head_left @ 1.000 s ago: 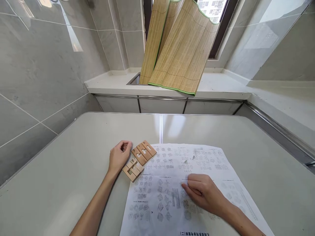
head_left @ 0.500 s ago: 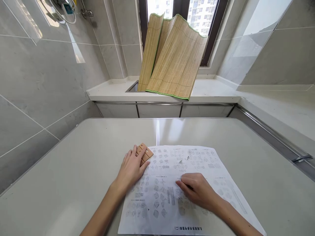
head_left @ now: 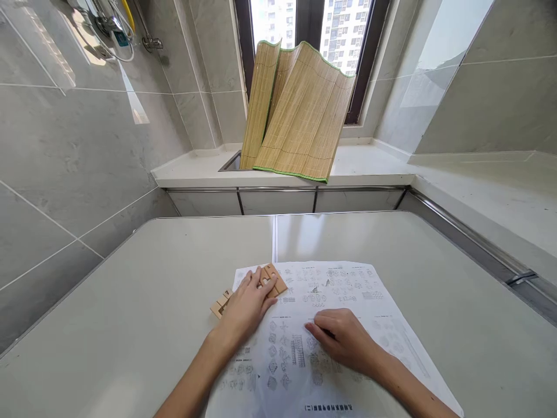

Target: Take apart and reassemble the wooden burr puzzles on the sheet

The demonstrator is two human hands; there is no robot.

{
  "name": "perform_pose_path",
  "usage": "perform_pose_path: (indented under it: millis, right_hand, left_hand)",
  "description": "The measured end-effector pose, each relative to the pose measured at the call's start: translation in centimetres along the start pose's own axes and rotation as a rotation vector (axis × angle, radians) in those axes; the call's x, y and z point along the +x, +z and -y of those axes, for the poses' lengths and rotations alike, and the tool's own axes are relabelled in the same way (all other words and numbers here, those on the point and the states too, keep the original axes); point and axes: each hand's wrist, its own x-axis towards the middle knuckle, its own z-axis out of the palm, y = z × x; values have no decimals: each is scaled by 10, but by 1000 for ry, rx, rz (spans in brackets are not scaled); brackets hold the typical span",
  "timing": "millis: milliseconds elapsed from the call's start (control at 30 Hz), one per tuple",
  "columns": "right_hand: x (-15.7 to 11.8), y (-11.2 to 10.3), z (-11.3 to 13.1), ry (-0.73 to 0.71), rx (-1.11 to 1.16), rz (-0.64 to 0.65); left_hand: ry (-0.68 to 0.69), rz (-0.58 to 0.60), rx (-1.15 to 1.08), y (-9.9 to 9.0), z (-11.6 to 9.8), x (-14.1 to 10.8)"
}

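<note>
A light wooden board (head_left: 276, 278) with slots and cut-out holes lies across the left upper part of a printed paper sheet (head_left: 348, 334). Over its middle rests my left hand (head_left: 249, 305), fingers on top and thumb along the near side, gripping it. The board's other end shows to the left of the wrist; its middle is hidden. My right hand (head_left: 342, 334) is curled closed on the sheet, thumb against the fingers. Whatever those fingers hold, if anything, cannot be made out. The sheet carries rows of small grey drawings and lines of print.
Beneath the sheet is a pale, glossy table (head_left: 174, 273) with a seam down its middle. Behind it, a folded bamboo mat (head_left: 300, 116) with green edging leans on a white ledge (head_left: 369, 165) before a window. Grey tiled walls (head_left: 113, 128) close in the left side.
My left hand has slid right together with the wooden board, and more of the board now shows on both sides. My right hand keeps its place on the sheet. The view has shifted slightly.
</note>
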Motion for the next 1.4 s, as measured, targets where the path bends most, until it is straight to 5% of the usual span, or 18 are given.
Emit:
perform_pose_path:
  millis: [267,433,700,933,1167,1400]
  right_hand:
    - [0,-4,-5,149,16,-179]
    - [4,-17,-9,219,17,-306]
    - [-1,-20,-24,170,-13,-81]
    - [2,-24,-27,217,5,-135]
    - [1,-26,-23,215,65,-226]
    - [-1,-22,-18,119,93,-245]
  left_hand:
    - [359,65,-60,15,-52,-5]
    - [294,1,-139,22,-49,-7]
    - [291,-4,-211,18,-35,-8]
    - [327,-57,-272,5,-39,-15]
    - [123,-193,-214,17,-47,-19]
    - [15,-141,-123,24,-57,-21]
